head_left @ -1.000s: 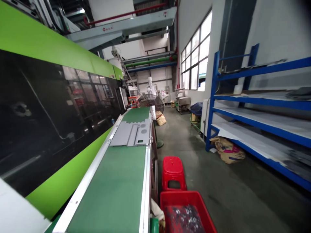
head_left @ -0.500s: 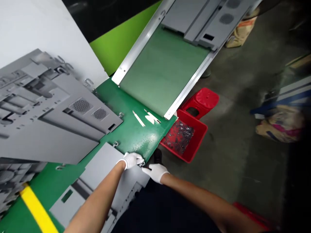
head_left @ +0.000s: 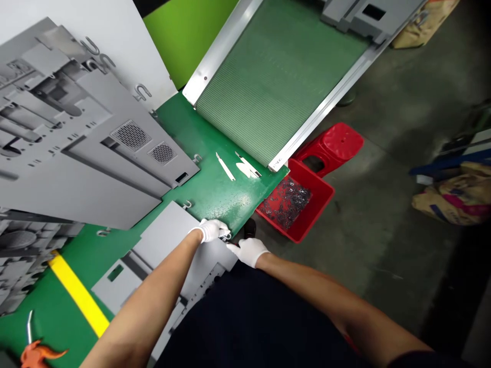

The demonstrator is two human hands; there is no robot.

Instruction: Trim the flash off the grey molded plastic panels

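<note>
A grey plastic panel (head_left: pixel 171 230) lies on the green table, with cut-outs and a ribbed edge on my side. My left hand (head_left: pixel 214 230), in a white glove, rests at its right corner with fingers closed around a small hook-shaped plastic tab (head_left: pixel 226 236). Just right of that corner is my right hand (head_left: pixel 252 251), also white-gloved, its thumb and fingers brought together at the panel's edge. Whatever it may hold is hidden. Two white-handled craft knives (head_left: pixel 225 167) and a pale oval piece (head_left: pixel 243 169) lie beyond the panel.
More grey panels (head_left: pixel 126 184) with hooked tabs lean at left. A green conveyor belt (head_left: pixel 264 87) carries another panel (head_left: pixel 356 18). A red bin (head_left: pixel 324 204) of dark scraps stands beside a red stool (head_left: pixel 341 143). Yellow tape (head_left: pixel 79 294) and an orange air gun (head_left: pixel 36 355) are at lower left.
The camera view has shifted, so the scene sits higher and the orange air gun has come into view. Both hands stay at the same panel corner. The panel on the conveyor is farther off.
</note>
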